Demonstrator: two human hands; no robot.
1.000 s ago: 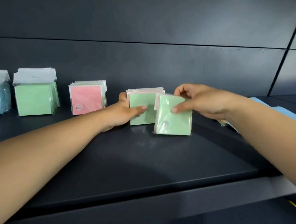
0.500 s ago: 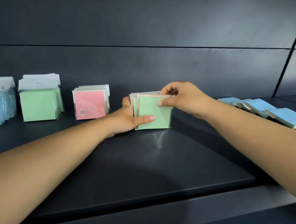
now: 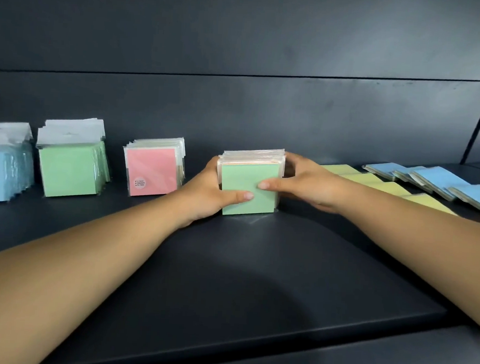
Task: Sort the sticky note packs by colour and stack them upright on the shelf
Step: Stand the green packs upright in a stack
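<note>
Upright stack of square, film-wrapped green-fronted sticky note packs (image 3: 249, 182) on matte dark shelf (image 3: 255, 268), clasped between left hand (image 3: 206, 193) and right hand (image 3: 304, 183).

A shop: dark display shelf (image 3: 254, 282) with wrapped sticky note packs (image 3: 72, 167).

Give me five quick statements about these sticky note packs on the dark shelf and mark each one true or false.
1. Both hands hold the upright stack of packs with a green pack in front. True.
2. The pink-fronted stack stands right of the held stack. False: it stands to its left.
3. The yellow packs lie flat on the dark shelf. True.
4. The blue packs at the right stand upright. False: they lie flat, overlapping.
5. The left hand rests on the other green stack. False: it grips the held stack, as does the right hand.
</note>
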